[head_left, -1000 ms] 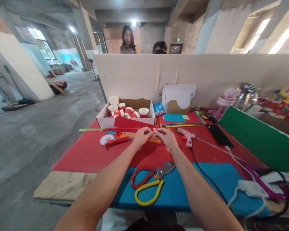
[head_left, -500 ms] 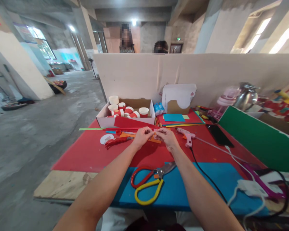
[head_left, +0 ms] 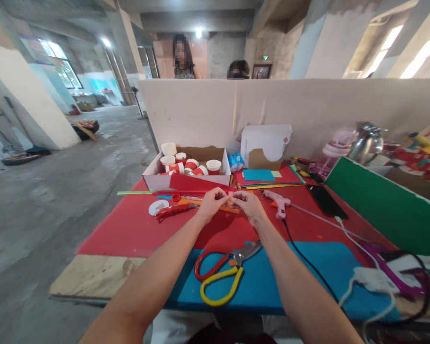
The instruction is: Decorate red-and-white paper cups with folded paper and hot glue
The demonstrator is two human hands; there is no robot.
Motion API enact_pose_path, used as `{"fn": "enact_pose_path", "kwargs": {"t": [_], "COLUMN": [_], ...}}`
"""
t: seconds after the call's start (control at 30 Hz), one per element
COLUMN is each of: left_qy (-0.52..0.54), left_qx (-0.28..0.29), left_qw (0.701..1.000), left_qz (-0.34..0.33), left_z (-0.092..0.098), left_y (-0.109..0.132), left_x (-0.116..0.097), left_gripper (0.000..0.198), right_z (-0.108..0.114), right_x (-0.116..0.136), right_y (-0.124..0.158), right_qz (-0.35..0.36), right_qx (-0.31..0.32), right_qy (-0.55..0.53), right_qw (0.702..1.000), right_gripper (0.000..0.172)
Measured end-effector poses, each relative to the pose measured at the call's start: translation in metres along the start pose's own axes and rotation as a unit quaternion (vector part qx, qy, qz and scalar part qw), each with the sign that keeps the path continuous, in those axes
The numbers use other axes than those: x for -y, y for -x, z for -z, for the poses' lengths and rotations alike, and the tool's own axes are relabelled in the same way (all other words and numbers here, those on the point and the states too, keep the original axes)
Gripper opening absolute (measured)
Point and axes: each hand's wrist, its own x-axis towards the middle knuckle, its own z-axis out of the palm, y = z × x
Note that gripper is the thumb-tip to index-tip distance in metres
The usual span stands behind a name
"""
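My left hand (head_left: 211, 203) and my right hand (head_left: 249, 205) meet above the red sheet (head_left: 129, 229), fingertips pinched together on a small pale piece (head_left: 230, 194) between them. Under the hands lies an orange paper strip (head_left: 229, 208). Large scissors with red and yellow handles (head_left: 220, 272) rest on the blue sheet (head_left: 308, 277) between my forearms. A pink glue gun (head_left: 279, 203) lies just right of my right hand, its black cord running toward me.
A cardboard box of red-and-white paper cups (head_left: 189, 167) stands behind the hands, with stacked coloured paper (head_left: 261, 177) and a white box (head_left: 267, 143) to its right. A green board (head_left: 380, 200), a phone (head_left: 326, 200), cables and a kettle (head_left: 365, 143) fill the right. Two people stand beyond the partition (head_left: 272, 105).
My hands stay nearly still, the fingertips working slightly on the small piece. A person behind the partition has shifted a little to the left.
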Motion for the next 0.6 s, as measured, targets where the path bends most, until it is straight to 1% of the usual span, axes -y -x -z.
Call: {"fn": "enact_pose_path", "kwargs": {"t": [0.1, 0.2, 0.5, 0.6], "left_qy": [0.031, 0.035, 0.035, 0.033], "left_qx": [0.013, 0.026, 0.037, 0.033], "left_qw": [0.999, 0.999, 0.999, 0.999], "left_qz": [0.015, 0.022, 0.018, 0.020], "left_z": [-0.0006, 0.0004, 0.0022, 0.0027], "left_y": [0.0000, -0.0008, -0.0019, -0.0024], "left_x": [-0.0015, -0.0023, 0.0012, 0.0013], "left_gripper": [0.024, 0.026, 0.028, 0.027], "right_z": [0.0012, 0.0023, 0.0016, 0.0005], "right_x": [-0.0008, -0.0022, -0.0017, -0.0020], "right_y": [-0.0013, -0.0027, -0.0026, -0.0024], "right_qz": [0.008, 0.018, 0.029, 0.030], "right_qx": [-0.018, -0.016, -0.012, -0.016], "right_qy": [0.002, 0.013, 0.058, 0.052], "right_qw": [1.000, 1.000, 0.998, 0.998], "right_gripper": [0.034, 0.034, 0.032, 0.033]}}
